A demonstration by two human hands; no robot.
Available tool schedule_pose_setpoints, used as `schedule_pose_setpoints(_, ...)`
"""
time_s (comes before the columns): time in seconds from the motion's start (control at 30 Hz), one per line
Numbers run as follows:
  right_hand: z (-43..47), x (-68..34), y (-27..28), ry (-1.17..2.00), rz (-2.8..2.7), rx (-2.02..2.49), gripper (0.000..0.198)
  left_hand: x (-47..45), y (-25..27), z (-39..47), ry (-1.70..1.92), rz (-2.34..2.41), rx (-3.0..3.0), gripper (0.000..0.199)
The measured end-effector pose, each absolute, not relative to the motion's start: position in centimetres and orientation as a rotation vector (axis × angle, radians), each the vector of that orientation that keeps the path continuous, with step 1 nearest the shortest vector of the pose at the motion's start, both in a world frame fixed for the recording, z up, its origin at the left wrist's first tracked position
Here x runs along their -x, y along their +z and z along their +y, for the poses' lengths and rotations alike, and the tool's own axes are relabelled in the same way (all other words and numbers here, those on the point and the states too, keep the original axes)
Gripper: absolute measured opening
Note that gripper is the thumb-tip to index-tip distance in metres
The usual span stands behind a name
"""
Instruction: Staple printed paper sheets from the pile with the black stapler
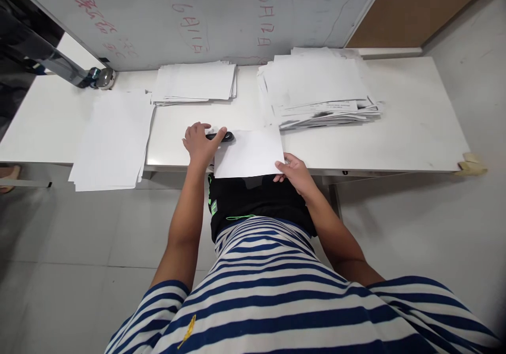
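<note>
A striped cloth shirt [269, 285] is nearest. The left hand [198, 145] holds a smooth, rounded black stapler [226, 136] at the left edge of a flat white sheet [251, 152] over the counter [395, 145]; the right hand [295, 174] pinches the sheet's near right corner.

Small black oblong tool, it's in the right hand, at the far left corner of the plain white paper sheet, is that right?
Not quite: the head view shows the small black oblong tool in the left hand, not the right hand. It is indeed at the far left corner of the plain white paper sheet.
</note>
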State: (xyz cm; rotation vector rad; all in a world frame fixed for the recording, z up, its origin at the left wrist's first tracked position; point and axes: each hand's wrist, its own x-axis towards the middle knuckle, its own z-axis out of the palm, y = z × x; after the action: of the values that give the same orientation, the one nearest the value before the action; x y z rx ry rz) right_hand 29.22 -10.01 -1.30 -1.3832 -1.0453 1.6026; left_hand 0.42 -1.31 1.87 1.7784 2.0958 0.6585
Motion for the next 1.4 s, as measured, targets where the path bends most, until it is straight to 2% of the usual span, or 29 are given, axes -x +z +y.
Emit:
schedule_pose_setpoints(0.13, -10.0, -29.2, -1.4, 1.601, -1.050, 1.363, 0.050, -0.6, 2.4, -1.5, 0.619, 2.140, -1.708, 0.055)
schedule_pose_setpoints(0.43, -10.1, -29.2, -1.2, 1.588, -1.052, 1.378, 0.049, -1.1, 2.4, -1.7, 0.634, 2.184, -1.723, 0.059)
schedule_pose_setpoints(0.67, -10.0, -29.3, -1.6, 1.574, -1.063, 1.376, 0.048, -1.7, 2.7, -1.0, 0.540, 2.062, -1.806, 0.045)
schedule_pose_setpoints(0.93, -10.0, -28.6, -1.3, 1.576, -1.020, 1.366, 0.049, -1.2, 2.5, -1.5, 0.742, 2.008, -1.759, 0.046)
schedule_pose_setpoints(1.1, -10.0, -29.1, -0.2, 1.421, -0.996, 1.387, 0.035, -0.1, 2.2, -2.9, 0.980, 1.851, -1.859, 0.050)
schedule_pose_setpoints(1.27, -9.6, -32.2, 2.0, 1.134, -1.047, 1.474, 0.033, 1.2, 0.8, -3.0, 0.934, 1.767, -1.966, 0.037)
schedule_pose_setpoints(1.4, -9.7, -33.8, 2.9, 0.892, -1.043, 1.505, 0.031, 1.2, 0.2, -2.9, 0.915, 1.820, -1.966, 0.036)
